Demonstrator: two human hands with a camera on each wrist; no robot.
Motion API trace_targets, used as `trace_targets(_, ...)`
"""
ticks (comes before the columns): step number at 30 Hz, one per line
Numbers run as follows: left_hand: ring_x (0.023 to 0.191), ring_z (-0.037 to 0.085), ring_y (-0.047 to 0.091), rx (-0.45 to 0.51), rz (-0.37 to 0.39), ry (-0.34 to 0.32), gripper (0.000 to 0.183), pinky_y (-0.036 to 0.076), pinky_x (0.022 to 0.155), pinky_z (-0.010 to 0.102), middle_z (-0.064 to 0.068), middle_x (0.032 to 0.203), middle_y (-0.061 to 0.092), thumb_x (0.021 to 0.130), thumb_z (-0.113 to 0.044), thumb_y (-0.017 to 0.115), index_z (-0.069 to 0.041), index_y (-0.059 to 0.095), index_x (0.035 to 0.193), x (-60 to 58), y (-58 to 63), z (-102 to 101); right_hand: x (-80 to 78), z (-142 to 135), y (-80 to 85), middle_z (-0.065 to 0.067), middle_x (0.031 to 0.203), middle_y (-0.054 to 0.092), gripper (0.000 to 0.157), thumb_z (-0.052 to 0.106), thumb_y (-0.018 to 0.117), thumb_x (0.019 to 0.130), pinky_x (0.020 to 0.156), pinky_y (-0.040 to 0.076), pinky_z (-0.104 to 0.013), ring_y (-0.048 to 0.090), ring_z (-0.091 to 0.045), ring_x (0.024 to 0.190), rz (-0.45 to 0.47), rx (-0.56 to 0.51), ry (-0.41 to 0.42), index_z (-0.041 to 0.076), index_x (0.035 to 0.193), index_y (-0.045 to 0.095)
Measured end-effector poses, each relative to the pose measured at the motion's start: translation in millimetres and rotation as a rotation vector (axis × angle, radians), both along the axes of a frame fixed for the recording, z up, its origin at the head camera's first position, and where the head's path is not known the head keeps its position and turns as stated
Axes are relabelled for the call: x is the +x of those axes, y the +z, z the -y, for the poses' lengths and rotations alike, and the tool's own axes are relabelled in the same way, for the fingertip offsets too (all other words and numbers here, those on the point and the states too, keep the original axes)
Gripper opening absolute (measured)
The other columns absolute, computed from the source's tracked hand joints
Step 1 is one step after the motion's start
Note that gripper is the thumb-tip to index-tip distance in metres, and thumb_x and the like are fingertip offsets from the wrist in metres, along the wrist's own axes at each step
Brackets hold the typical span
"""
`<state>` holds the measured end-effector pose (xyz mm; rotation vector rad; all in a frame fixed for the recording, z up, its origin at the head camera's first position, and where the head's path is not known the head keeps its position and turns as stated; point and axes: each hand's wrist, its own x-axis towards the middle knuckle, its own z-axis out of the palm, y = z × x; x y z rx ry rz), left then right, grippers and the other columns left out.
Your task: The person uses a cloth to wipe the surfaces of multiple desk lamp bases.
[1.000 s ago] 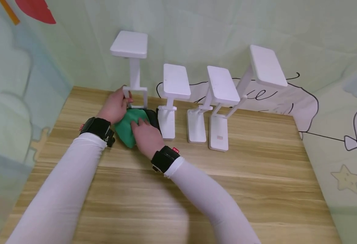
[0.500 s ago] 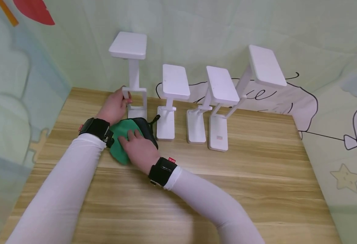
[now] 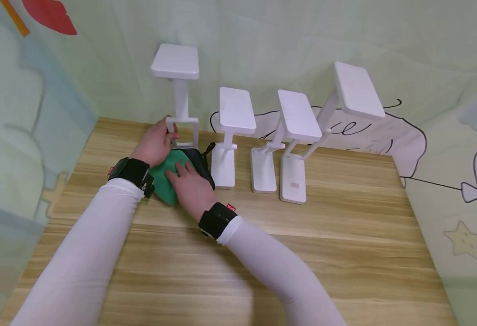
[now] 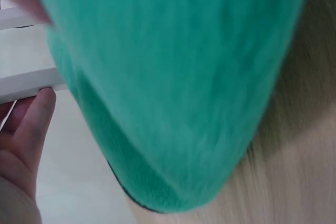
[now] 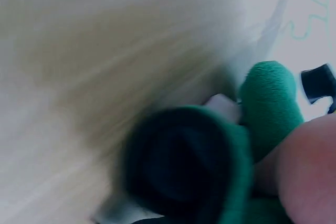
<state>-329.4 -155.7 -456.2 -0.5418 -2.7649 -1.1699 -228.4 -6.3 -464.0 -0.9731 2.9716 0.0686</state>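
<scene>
In the head view, my left hand (image 3: 155, 141) grips the side of the frame-like arm of the leftmost white folding stand (image 3: 182, 98). The left wrist view shows the thumb (image 4: 35, 121) against the white bar. My right hand (image 3: 193, 188) lies with extended fingers on a soft green cloth (image 3: 166, 174), which has a black side and a black loop. The cloth covers most of this stand's base. Up close it looks plush and folded over in layers (image 4: 173, 103); the right wrist view shows its bulging edge (image 5: 269, 103) beside part of my hand (image 5: 310, 169).
More white folding stands line up to the right: one close beside the cloth (image 3: 223, 167), another (image 3: 262, 170), and a taller one (image 3: 292, 179). They stand on a wood-grain table (image 3: 344, 253). A printed fabric backdrop (image 3: 258, 40) hangs behind and at both sides.
My right hand slid the cloth toward me, baring part of the stand's base, then moved it back up over the base. The left hand keeps its grip on the stand.
</scene>
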Motion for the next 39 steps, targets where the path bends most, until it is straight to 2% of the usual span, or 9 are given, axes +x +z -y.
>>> trace_targets(3, 0.090, 0.032, 0.057, -0.006, -0.006, 0.002, 0.009, 0.047, 0.079, 0.049, 0.018, 0.098, 0.059, 0.104, -0.006, 0.047, 0.003, 0.050, 0.107, 0.1, -1.3, 1, 12.8, -2, 3.9, -0.011, 0.147, 0.047, 0.039, 0.010, 0.046, 0.107, 0.103, 0.045, -0.037, 0.040, -0.030, 0.134, 0.021, 0.028, 0.022, 0.022, 0.143, 0.051)
trace_targets(9, 0.092, 0.032, 0.057, -0.013, -0.004, 0.006, 0.008, 0.048, 0.081, 0.049, 0.017, 0.098, 0.059, 0.104, -0.005, 0.047, 0.002, 0.050, 0.107, -0.7, -3.2, 2, 27.2, 0, 6.9, -0.009, 0.143, 0.050, 0.040, 0.009, 0.055, 0.102, 0.096, 0.051, -0.036, 0.042, -0.032, 0.132, 0.035, 0.064, 0.156, 0.023, 0.139, 0.055)
trace_targets(13, 0.089, 0.031, 0.056, -0.008, -0.011, 0.002, 0.008, 0.047, 0.078, 0.048, 0.017, 0.096, 0.059, 0.104, -0.005, 0.048, 0.002, 0.050, 0.106, -0.3, -3.5, 0, 15.0, 5, 3.2, -0.005, 0.143, 0.051, 0.041, 0.010, 0.054, 0.103, 0.098, 0.049, -0.035, 0.040, -0.031, 0.133, 0.045, 0.053, 0.181, 0.026, 0.140, 0.055)
trace_targets(19, 0.090, 0.032, 0.056, 0.001, -0.016, -0.011, 0.008, 0.047, 0.080, 0.048, 0.018, 0.096, 0.059, 0.104, -0.003, 0.046, 0.003, 0.050, 0.106, 2.0, 0.2, -2, -11.6, 1, -1.4, -0.007, 0.146, 0.049, 0.042, 0.010, 0.049, 0.105, 0.103, 0.044, -0.035, 0.041, -0.028, 0.134, -0.012, 0.014, 0.076, 0.025, 0.144, 0.052)
trace_targets(24, 0.092, 0.032, 0.057, 0.010, -0.017, -0.016, 0.007, 0.047, 0.080, 0.049, 0.018, 0.097, 0.059, 0.103, 0.000, 0.045, 0.003, 0.050, 0.106, 1.1, 1.1, -3, -6.0, -8, 4.9, -0.013, 0.147, 0.047, 0.045, 0.009, 0.049, 0.105, 0.105, 0.043, -0.038, 0.040, -0.032, 0.134, 0.036, 0.028, 0.060, 0.020, 0.148, 0.046)
trace_targets(28, 0.091, 0.031, 0.057, 0.010, -0.033, -0.007, 0.006, 0.048, 0.080, 0.049, 0.018, 0.096, 0.060, 0.103, -0.001, 0.048, 0.003, 0.051, 0.105, -1.1, -0.4, -1, 7.5, -17, 10.9, -0.012, 0.148, 0.046, 0.046, 0.009, 0.050, 0.104, 0.107, 0.041, -0.036, 0.039, -0.031, 0.135, 0.095, 0.044, 0.109, 0.019, 0.148, 0.046)
trace_targets(33, 0.088, 0.032, 0.056, 0.003, -0.043, -0.004, 0.007, 0.048, 0.078, 0.049, 0.018, 0.095, 0.059, 0.103, -0.004, 0.049, 0.002, 0.050, 0.105, -3.9, -1.3, 0, 17.8, -22, 16.9, -0.010, 0.144, 0.050, 0.045, 0.007, 0.057, 0.100, 0.103, 0.045, -0.035, 0.043, -0.031, 0.131, 0.114, 0.031, 0.217, 0.020, 0.143, 0.053)
trace_targets(36, 0.087, 0.032, 0.056, 0.002, -0.047, -0.006, 0.007, 0.047, 0.077, 0.048, 0.017, 0.094, 0.059, 0.103, -0.005, 0.050, 0.002, 0.051, 0.104, -4.4, -2.0, 0, 13.2, -19, 16.5, -0.008, 0.142, 0.052, 0.045, 0.006, 0.057, 0.099, 0.100, 0.047, -0.034, 0.046, -0.029, 0.128, 0.111, 0.019, 0.264, 0.021, 0.142, 0.054)
trace_targets(39, 0.086, 0.032, 0.056, -0.001, -0.051, -0.003, 0.007, 0.047, 0.076, 0.047, 0.017, 0.094, 0.059, 0.103, -0.005, 0.050, 0.002, 0.051, 0.104, -3.9, -3.5, 0, 0.1, -13, 12.5, -0.005, 0.140, 0.054, 0.045, 0.007, 0.056, 0.099, 0.098, 0.048, -0.032, 0.048, -0.025, 0.126, 0.095, 0.003, 0.278, 0.023, 0.141, 0.055)
